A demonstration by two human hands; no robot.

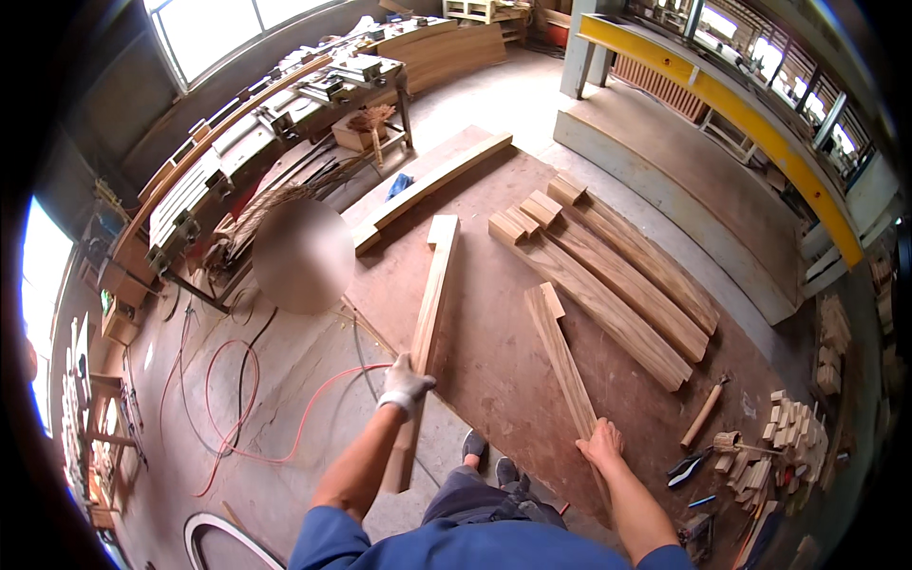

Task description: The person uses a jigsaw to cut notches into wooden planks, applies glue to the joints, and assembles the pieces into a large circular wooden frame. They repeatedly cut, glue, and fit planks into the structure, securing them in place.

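My left hand (pixel 406 383), in a white glove, grips a long curved wooden beam (pixel 432 294) near its lower third; the beam points away from me and its near end hangs beside my left forearm. My bare right hand (pixel 601 442) rests on the near end of a second long wooden beam (pixel 562 356), which lies flat on a brown plywood sheet (pixel 484 351). I stand at the sheet's near edge, my dark shoes just below the two beams.
Three more curved beams (pixel 617 275) lie side by side to the right, and a longer one (pixel 432 180) lies at the far left of the sheet. A hammer (pixel 704 411), small wood blocks (pixel 793 427) and hand tools sit at right. Red hose (pixel 275 418) loops on the floor; workbenches stand at the back left.
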